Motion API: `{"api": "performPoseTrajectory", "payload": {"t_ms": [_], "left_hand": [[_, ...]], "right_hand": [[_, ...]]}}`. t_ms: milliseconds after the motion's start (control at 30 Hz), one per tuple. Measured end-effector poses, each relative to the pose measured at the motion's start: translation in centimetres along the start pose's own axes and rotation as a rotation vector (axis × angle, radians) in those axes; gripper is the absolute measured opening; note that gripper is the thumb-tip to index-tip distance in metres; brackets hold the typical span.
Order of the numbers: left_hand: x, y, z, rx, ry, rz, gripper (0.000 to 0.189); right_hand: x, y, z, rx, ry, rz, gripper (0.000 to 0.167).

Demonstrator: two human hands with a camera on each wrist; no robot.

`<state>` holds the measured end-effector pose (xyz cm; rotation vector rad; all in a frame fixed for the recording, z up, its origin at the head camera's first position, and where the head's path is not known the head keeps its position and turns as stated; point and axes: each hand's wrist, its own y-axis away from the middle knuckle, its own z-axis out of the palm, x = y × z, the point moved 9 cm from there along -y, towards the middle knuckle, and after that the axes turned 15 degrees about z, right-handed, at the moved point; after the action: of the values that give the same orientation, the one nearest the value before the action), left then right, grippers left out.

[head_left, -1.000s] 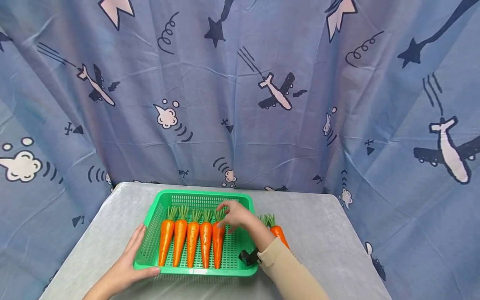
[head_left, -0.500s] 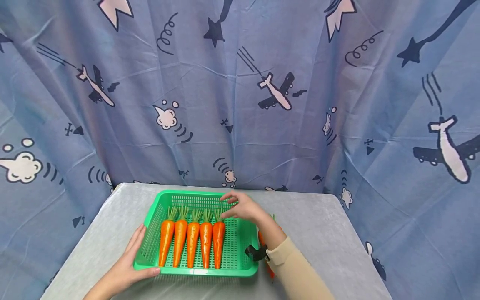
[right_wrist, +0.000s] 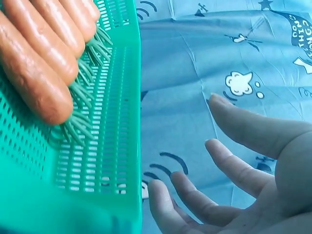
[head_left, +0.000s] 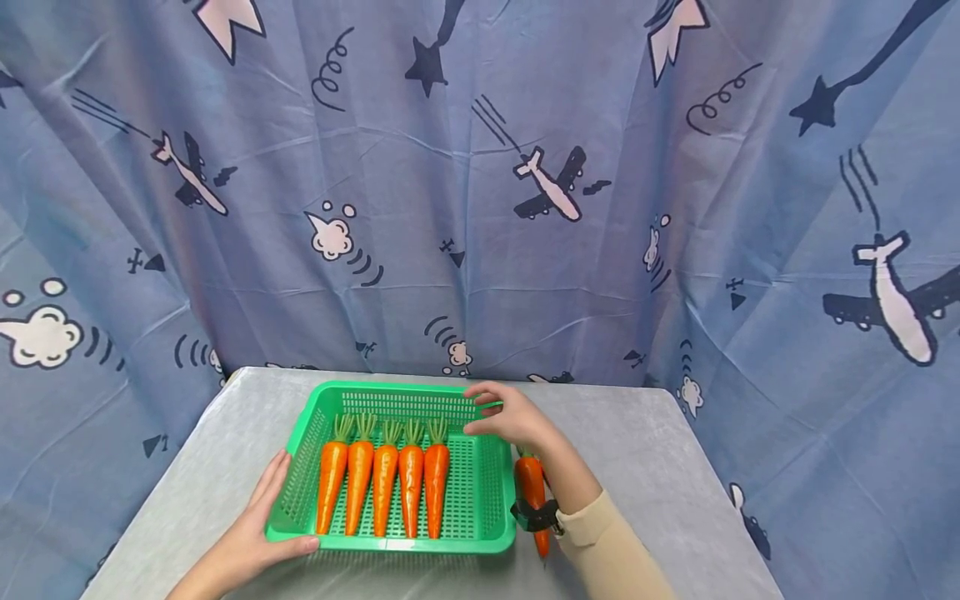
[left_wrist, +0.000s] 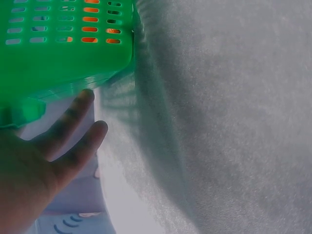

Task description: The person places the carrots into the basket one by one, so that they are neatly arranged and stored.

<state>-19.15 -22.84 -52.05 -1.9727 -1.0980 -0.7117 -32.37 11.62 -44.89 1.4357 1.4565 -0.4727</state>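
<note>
Several orange carrots with green stem tufts lie side by side in a green plastic basket. My left hand rests against the basket's left front corner, thumb at the front rim and fingers along the left wall. In the left wrist view its fingers are straight, close under the basket. My right hand hovers over the basket's back right corner, fingers loosely bent and holding nothing. Another carrot lies right of the basket, partly hidden by the black wrist strap, with more orange peeking out behind the wrist.
The basket stands on a table with a pale grey cloth. A blue curtain printed with planes and stars hangs behind the table and along both sides.
My right hand has left the tops of the rightmost carrot in the basket and moved right toward the rim. My left hand and the basket have stayed put.
</note>
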Motion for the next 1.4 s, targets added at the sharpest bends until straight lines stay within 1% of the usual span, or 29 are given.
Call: {"api": "performPoseTrajectory", "payload": {"t_ms": [200, 433, 633, 733, 833, 933, 1067, 1167, 1400], "left_hand": [[0.0, 0.0, 0.1, -0.005, 0.005, -0.008, 0.121], [0.0, 0.1, 0.1, -0.015, 0.001, -0.018, 0.12], [-0.2, 0.1, 0.1, -0.018, 0.005, -0.018, 0.12], [-0.2, 0.1, 0.0, -0.024, -0.035, -0.025, 0.12], [-0.1, 0.1, 0.0, -0.023, -0.044, -0.02, 0.12], [-0.1, 0.1, 0.0, -0.021, -0.037, -0.015, 0.12], [-0.3, 0.1, 0.0, -0.028, -0.051, -0.027, 0.12], [-0.3, 0.1, 0.0, -0.028, -0.043, -0.025, 0.119], [-0.2, 0.1, 0.0, -0.025, -0.029, -0.013, 0.12]], "right_hand": [[0.9, 0.7, -1.5, 0.025, 0.0, 0.0, 0.053], [2.6, 1.1, -2.5, 0.067, -0.004, 0.024, 0.051], [4.0, 1.7, -3.2, 0.063, -0.026, 0.026, 0.054], [4.6, 1.9, -3.6, 0.06, -0.036, 0.025, 0.054], [5.3, 2.1, -4.2, 0.079, -0.029, 0.031, 0.052], [6.2, 2.1, -4.7, 0.096, -0.025, 0.044, 0.051], [7.2, 2.3, -5.5, 0.097, -0.033, 0.055, 0.054], [7.9, 2.3, -6.0, 0.1, -0.039, 0.065, 0.055], [9.9, 2.2, -7.1, 0.156, -0.035, 0.125, 0.051]]}}
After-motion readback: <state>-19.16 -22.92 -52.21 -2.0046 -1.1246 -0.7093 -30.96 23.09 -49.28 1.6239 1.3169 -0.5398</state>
